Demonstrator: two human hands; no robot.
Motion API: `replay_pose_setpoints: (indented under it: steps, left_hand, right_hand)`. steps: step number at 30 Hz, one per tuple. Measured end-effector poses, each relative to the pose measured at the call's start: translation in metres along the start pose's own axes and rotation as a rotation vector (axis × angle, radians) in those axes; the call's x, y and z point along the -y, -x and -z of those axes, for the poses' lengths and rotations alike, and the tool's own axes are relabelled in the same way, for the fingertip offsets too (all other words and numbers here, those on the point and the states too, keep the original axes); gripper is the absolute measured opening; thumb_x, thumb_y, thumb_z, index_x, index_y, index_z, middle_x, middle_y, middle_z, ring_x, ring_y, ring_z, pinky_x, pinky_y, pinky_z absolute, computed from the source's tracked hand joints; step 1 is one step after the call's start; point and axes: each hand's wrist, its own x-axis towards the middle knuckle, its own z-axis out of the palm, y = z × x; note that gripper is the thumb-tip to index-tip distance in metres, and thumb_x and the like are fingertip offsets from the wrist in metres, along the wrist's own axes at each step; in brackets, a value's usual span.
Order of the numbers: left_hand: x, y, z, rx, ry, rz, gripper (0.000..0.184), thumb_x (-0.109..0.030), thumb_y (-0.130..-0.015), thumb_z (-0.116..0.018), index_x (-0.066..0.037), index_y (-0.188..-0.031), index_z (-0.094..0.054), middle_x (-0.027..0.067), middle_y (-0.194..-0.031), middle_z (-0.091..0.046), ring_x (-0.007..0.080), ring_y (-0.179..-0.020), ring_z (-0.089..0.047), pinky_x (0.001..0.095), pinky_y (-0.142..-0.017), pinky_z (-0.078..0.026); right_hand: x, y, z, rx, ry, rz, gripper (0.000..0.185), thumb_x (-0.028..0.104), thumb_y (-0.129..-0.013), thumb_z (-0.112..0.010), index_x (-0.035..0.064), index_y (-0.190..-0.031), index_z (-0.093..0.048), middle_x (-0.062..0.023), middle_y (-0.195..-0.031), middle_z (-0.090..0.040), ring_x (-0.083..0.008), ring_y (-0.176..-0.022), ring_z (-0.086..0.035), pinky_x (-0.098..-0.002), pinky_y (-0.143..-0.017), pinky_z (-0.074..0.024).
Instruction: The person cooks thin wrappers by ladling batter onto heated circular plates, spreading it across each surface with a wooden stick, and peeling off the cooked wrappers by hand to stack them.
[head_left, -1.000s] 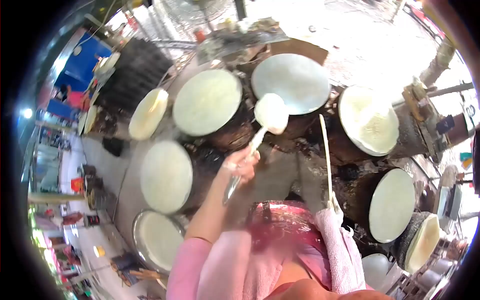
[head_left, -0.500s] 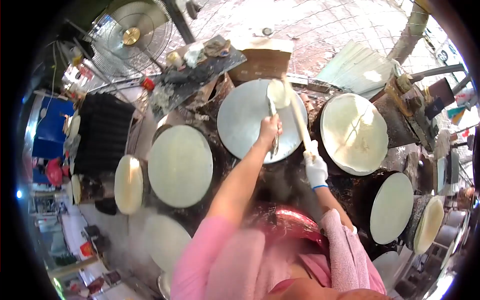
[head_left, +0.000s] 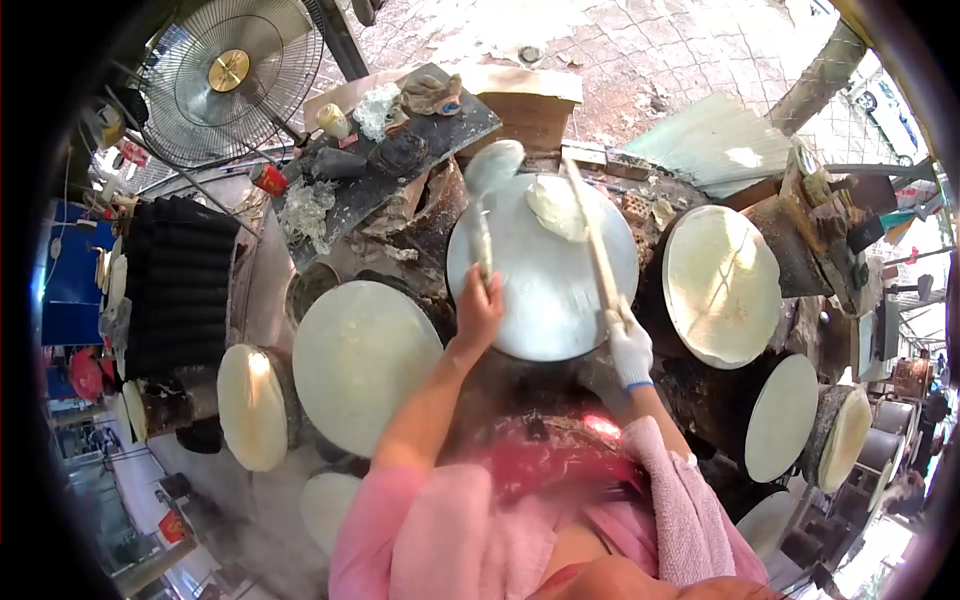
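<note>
the bare left hand (head_left: 480, 312) grips the handle of a ladle (head_left: 494, 165), its bowl at the griddle's far left edge. the gloved right hand (head_left: 630, 350) is closed round a pale stick (head_left: 590, 225) slanting away over the griddle (head_left: 530, 300). the white batter (head_left: 553, 207) lies on the griddle's far part, beyond both hands, between ladle and stick.

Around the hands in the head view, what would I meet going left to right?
Large pale disc → bare left hand → pale dollop → gloved right hand → streaked pale disc.
</note>
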Motion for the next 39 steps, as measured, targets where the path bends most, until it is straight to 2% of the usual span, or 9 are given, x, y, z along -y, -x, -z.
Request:
replay_pose_setpoints:
  steps: [3,5,12,18,21,23,29,35,39]
  left_hand:
    - [0.016,0.004,0.026,-0.070,-0.034,-0.066,0.022,-0.016,-0.096,-0.059,0.001,-0.109,-0.053,0.0202,-0.076,-0.064,0.0412,-0.069,-0.065,0.0440,-0.056,-0.050]
    - [0.017,0.014,0.037,-0.068,0.107,-0.008,0.019,-0.019,-0.098,-0.057,0.000,-0.102,-0.058,0.0119,-0.070,-0.058,0.0209,-0.060,-0.056,0.0354,-0.057,-0.047]
    - [-0.016,0.081,0.090,0.043,0.033,0.318,0.028,-0.021,-0.098,-0.057,0.000,-0.080,-0.050,0.0109,-0.060,-0.048,0.0192,-0.054,-0.047,0.0378,-0.052,-0.041]
    - [0.010,0.143,0.075,-0.062,0.105,0.524,0.021,-0.022,-0.099,-0.056,-0.006,-0.086,-0.052,-0.0042,-0.060,-0.045,0.0045,-0.048,-0.042,0.0222,-0.039,-0.033]
    - [-0.008,0.148,0.071,-0.133,0.086,0.529,0.021,-0.022,-0.099,-0.056,-0.005,-0.086,-0.053,-0.0036,-0.060,-0.046,0.0043,-0.049,-0.041,0.0226,-0.040,-0.034]
    - [-0.013,0.152,0.069,-0.143,0.124,0.607,0.021,-0.023,-0.099,-0.056,-0.006,-0.088,-0.053,-0.0041,-0.061,-0.045,0.0037,-0.049,-0.040,0.0218,-0.041,-0.034]
    - [-0.032,0.166,0.051,-0.217,0.236,0.736,0.018,-0.023,-0.099,-0.056,-0.007,-0.091,-0.052,-0.0040,-0.063,-0.046,0.0041,-0.047,-0.040,0.0209,-0.040,-0.032]
    - [-0.050,0.178,0.043,-0.283,0.156,0.784,0.018,-0.022,-0.099,-0.056,-0.008,-0.089,-0.051,-0.0046,-0.061,-0.044,0.0039,-0.046,-0.039,0.0214,-0.038,-0.030]
    - [-0.054,0.189,0.039,-0.345,0.261,0.895,0.016,-0.022,-0.099,-0.056,-0.007,-0.093,-0.055,-0.0050,-0.062,-0.044,0.0034,-0.048,-0.040,0.0207,-0.040,-0.031]
  right_hand:
    - [-0.052,-0.027,0.003,0.140,-0.021,-0.026,0.040,0.029,-0.095,-0.062,0.0072,-0.129,-0.060,0.0009,-0.074,-0.063,-0.0068,-0.055,-0.051,-0.0235,-0.049,-0.0407]
    - [-0.068,-0.037,-0.020,0.277,-0.157,0.034,0.036,0.028,-0.094,-0.064,0.0030,-0.121,-0.065,0.0011,-0.077,-0.061,-0.0074,-0.060,-0.055,-0.0235,-0.052,-0.0423]
    - [-0.043,-0.088,0.049,0.230,-0.086,0.275,0.029,0.028,-0.093,-0.065,0.0067,-0.113,-0.069,0.0047,-0.068,-0.057,-0.0047,-0.051,-0.047,-0.0225,-0.047,-0.0396]
    - [-0.035,-0.083,0.031,0.659,-0.077,-0.049,0.035,0.031,-0.095,-0.063,0.0033,-0.116,-0.065,0.0067,-0.066,-0.054,-0.0019,-0.049,-0.043,-0.0186,-0.043,-0.0327]
    - [-0.018,-0.096,0.060,0.525,-0.033,0.148,0.035,0.033,-0.096,-0.062,0.0065,-0.118,-0.066,0.0079,-0.066,-0.054,-0.0031,-0.049,-0.042,-0.0208,-0.045,-0.0345]
    - [0.000,-0.158,0.073,0.409,0.064,-0.226,0.034,0.033,-0.095,-0.063,0.0111,-0.121,-0.066,0.0064,-0.064,-0.053,-0.0047,-0.048,-0.042,-0.0225,-0.044,-0.0345]
    - [0.016,-0.141,0.066,0.917,0.199,-0.220,0.038,0.031,-0.092,-0.067,0.0148,-0.126,-0.065,0.0051,-0.075,-0.059,-0.0041,-0.056,-0.047,-0.0203,-0.049,-0.0369]
    - [-0.005,-0.247,0.090,0.669,0.237,0.106,0.038,0.035,-0.089,-0.066,0.0116,-0.119,-0.069,0.0029,-0.079,-0.065,-0.0073,-0.056,-0.054,-0.0220,-0.053,-0.0452]
    - [0.047,-0.195,0.073,0.914,0.748,0.287,0.033,0.031,-0.093,-0.057,0.0091,-0.114,-0.070,-0.0134,-0.089,-0.070,-0.0163,-0.073,-0.063,-0.0319,-0.068,-0.0523]
